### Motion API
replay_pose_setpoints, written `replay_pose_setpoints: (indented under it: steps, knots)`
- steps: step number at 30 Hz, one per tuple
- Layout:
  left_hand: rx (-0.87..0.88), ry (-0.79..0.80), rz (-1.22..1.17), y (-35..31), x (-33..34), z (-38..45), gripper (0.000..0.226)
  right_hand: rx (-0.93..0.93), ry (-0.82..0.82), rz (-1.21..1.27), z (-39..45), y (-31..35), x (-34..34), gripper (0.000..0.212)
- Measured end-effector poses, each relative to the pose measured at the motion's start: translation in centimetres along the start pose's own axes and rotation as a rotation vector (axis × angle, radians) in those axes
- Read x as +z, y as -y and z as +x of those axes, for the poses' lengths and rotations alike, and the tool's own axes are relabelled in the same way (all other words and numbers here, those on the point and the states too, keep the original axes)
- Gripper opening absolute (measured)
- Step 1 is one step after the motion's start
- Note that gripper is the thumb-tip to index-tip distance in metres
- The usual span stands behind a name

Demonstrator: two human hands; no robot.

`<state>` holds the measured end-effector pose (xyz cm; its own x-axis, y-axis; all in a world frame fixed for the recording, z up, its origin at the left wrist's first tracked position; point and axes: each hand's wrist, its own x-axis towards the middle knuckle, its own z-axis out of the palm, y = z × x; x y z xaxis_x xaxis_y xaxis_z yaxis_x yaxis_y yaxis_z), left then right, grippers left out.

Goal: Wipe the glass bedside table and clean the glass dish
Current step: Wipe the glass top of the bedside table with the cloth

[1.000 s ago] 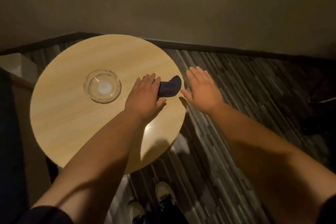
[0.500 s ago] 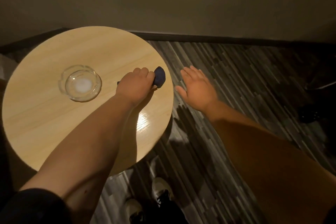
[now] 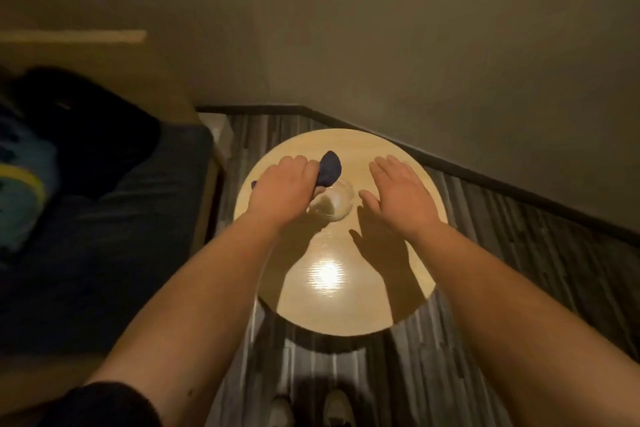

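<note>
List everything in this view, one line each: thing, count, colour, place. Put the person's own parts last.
round table: 1, light wood-look top, centre, on the floor
glass dish: 1, clear, on the table between the hands
cloth: 1, dark blue, gripped in the left hand beside the dish
bedding: dark blue, left side
shoes: 2, pale, bottom edge
left hand: 1, closed on the cloth
right hand: 1, open, flat above the table

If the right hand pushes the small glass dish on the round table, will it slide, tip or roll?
The glass dish looks low and wide, so it would probably slide rather than tip or roll. The round table shines, so the slide may be easy. Being glass, it may chip if it goes off the edge.
</note>
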<state>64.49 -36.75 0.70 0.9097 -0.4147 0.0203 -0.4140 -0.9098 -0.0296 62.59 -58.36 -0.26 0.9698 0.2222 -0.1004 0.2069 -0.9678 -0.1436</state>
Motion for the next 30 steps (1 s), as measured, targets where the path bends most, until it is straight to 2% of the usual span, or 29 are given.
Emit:
replay_pose_setpoints:
  steps: [8, 13, 19, 23, 30]
  knots:
    - [-0.442, 0.009, 0.13, 15.2, -4.6, -19.8, 0.036, -0.455, 0.012, -0.026, 2.8, 21.6, -1.8, 0.063]
    - [-0.72, 0.047, 0.207, 21.1, -6.6, -35.3, 0.045, -0.736, 0.045, -0.055, 0.4, 36.5, -0.9, 0.066]
    - [-0.993, -0.009, 0.121, 23.2, -6.7, -53.0, 0.037, -1.008, 0.072, -0.106, -6.8, 52.5, 1.9, 0.065]
    - [-1.126, -0.015, 0.057, 22.9, -5.5, -64.2, 0.04, -1.147, 0.073, -0.117, -13.1, 61.7, 4.6, 0.062]
    - [-1.285, 0.018, -0.021, 21.6, -1.9, -80.3, 0.035, -1.277, 0.161, -0.104, -23.8, 74.0, 11.2, 0.065]
